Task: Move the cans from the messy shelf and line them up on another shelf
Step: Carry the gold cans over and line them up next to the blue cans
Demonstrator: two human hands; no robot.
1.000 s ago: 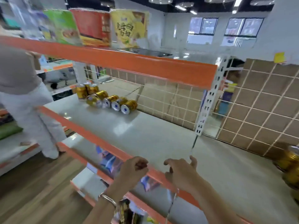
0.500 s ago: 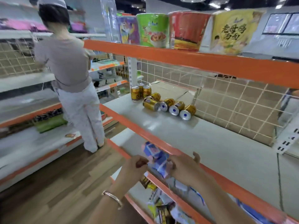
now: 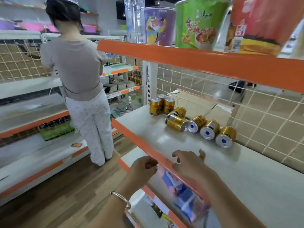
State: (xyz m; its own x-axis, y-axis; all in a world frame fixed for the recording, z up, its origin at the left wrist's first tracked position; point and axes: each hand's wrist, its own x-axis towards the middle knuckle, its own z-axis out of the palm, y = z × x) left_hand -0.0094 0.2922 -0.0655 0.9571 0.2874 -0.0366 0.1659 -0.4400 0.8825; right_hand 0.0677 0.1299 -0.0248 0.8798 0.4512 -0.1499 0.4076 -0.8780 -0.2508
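Several gold cans lie in a jumble at the left end of the grey shelf point(image 3: 256, 175). Three upright cans point(image 3: 162, 104) stand at the far left corner. Beside them lie tipped cans, one sideways point(image 3: 175, 122) and three more with silver bases facing me point(image 3: 224, 137). My left hand point(image 3: 143, 170) hangs in front of the shelf's orange edge, fingers loosely curled, holding nothing. My right hand point(image 3: 189, 163) hovers over the shelf edge with fingers spread and slightly bent, empty, well short of the cans.
A person in a grey top and white trousers point(image 3: 82, 89) stands in the aisle to the left, facing other shelves. Big noodle tubs point(image 3: 199, 23) sit on the orange-edged shelf above. Wire mesh point(image 3: 246, 102) backs the can shelf. Packets point(image 3: 182, 193) fill the shelf below.
My view has swung left, bringing the cans closer and toward the middle. Both hands have moved up over the shelf edge, and the right hand's fingers have spread.
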